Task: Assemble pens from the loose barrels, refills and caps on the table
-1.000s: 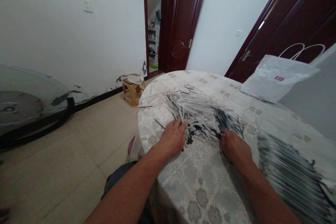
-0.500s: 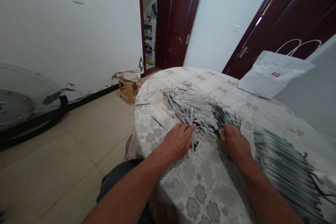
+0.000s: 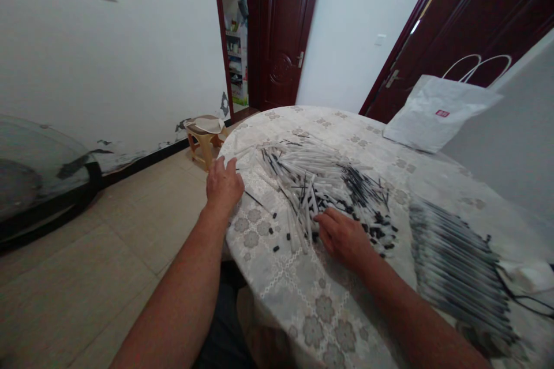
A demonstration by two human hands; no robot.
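My left hand [image 3: 225, 184] is at the table's left edge, fingers a little apart, over the end of a thin black stick [image 3: 238, 169]. A longer thin black rod [image 3: 257, 200] lies just right of it. My right hand [image 3: 344, 236] has its fingers curled together at the near side of a heap of white tubes [image 3: 318, 162] that look like pen barrels. Whatever is between those fingers is hidden. Small black caps [image 3: 381, 228] are scattered beside and beyond the right hand, and a few lie loose to its left. Thin black rods [image 3: 359, 181] form a bunch at the heap's right.
The round table wears a flowered cloth [image 3: 318, 328]. On the right lies a clear-wrapped row of dark-and-grey sticks [image 3: 461, 268], with a black cable [image 3: 526, 300] beside it. A white paper bag [image 3: 426, 115] stands behind. A stool [image 3: 203, 141] and a fan [image 3: 47, 184] are on the left.
My left hand has left the heap and moved left to the table's edge. My right hand has shifted left to the tubes, uncovering black caps. The view has turned slightly right.
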